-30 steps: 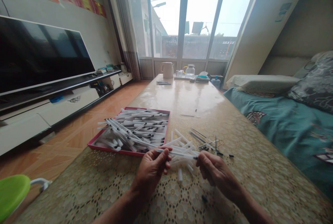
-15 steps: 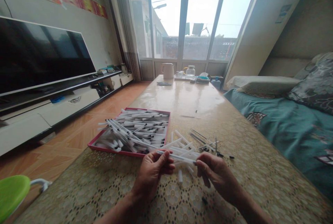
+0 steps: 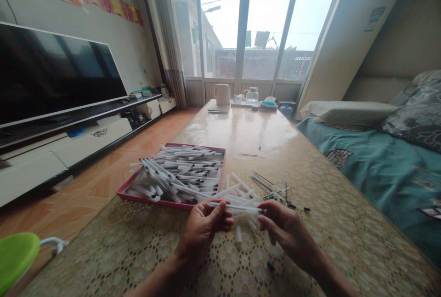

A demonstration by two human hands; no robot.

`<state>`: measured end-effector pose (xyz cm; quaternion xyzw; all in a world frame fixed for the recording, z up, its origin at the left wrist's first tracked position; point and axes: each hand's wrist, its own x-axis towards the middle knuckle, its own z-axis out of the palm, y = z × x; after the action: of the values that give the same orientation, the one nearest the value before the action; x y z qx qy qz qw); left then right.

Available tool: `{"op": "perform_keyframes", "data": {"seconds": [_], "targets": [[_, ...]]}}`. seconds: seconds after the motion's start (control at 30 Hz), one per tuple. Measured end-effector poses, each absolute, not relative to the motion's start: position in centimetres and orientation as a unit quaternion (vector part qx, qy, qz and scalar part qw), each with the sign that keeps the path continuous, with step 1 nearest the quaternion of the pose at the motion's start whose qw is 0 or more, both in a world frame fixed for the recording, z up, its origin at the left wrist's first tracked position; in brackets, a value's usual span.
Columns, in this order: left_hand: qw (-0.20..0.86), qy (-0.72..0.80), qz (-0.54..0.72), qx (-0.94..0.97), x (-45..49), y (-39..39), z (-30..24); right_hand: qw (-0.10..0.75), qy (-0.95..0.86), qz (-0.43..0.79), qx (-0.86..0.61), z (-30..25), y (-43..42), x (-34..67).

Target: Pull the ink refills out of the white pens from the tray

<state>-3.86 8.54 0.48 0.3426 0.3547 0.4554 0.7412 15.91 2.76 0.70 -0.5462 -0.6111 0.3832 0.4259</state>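
A white-barrelled pen (image 3: 241, 208) with a dark end lies level between my two hands. My left hand (image 3: 203, 223) pinches its left part between thumb and fingers. At the other end, my right hand (image 3: 284, 225) has its thumb and forefinger around the black tip. Beneath the pen, loose white pen tubes (image 3: 237, 191) lie in a pile on the patterned tablecloth. Beside my left hand stands a shallow red-rimmed box (image 3: 223, 163) heaped with white pens (image 3: 182, 168) with black ends. Thin dark refills (image 3: 263, 183) lie beyond my right hand.
Small black pieces (image 3: 306, 208) lie on the table's right part, another black piece (image 3: 271, 266) nearer me. A beige jug (image 3: 222, 94), a glass pitcher (image 3: 252, 96) and a tissue pack (image 3: 268, 103) stand at the far end. A green stool (image 3: 19, 258) is at lower left.
The pen's right end has risen slightly and turned more level. My right hand's fingers have shifted from pinching its tip to lying above and below it. My left hand is nearly unmoved.
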Motion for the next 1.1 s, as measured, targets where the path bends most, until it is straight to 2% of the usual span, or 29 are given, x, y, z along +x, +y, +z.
{"op": "perform_keyframes", "data": {"seconds": [0.2,0.4,0.6,1.1], "targets": [[0.739,0.355,0.453,0.350,-3.90,8.44,0.43,0.416,-0.631,0.368,-0.542,0.24,2.73,15.98],[0.736,0.366,0.459,0.337,-3.97,8.47,0.55,0.454,-0.597,0.377,-0.544,0.37,2.73,15.91],[0.740,0.358,0.456,0.340,-3.75,8.35,0.90,0.423,-0.620,0.365,-0.550,0.25,2.72,15.99],[0.731,0.364,0.461,0.347,-3.88,8.51,0.69,0.431,-0.607,0.382,-0.547,0.04,2.81,16.05]]}}
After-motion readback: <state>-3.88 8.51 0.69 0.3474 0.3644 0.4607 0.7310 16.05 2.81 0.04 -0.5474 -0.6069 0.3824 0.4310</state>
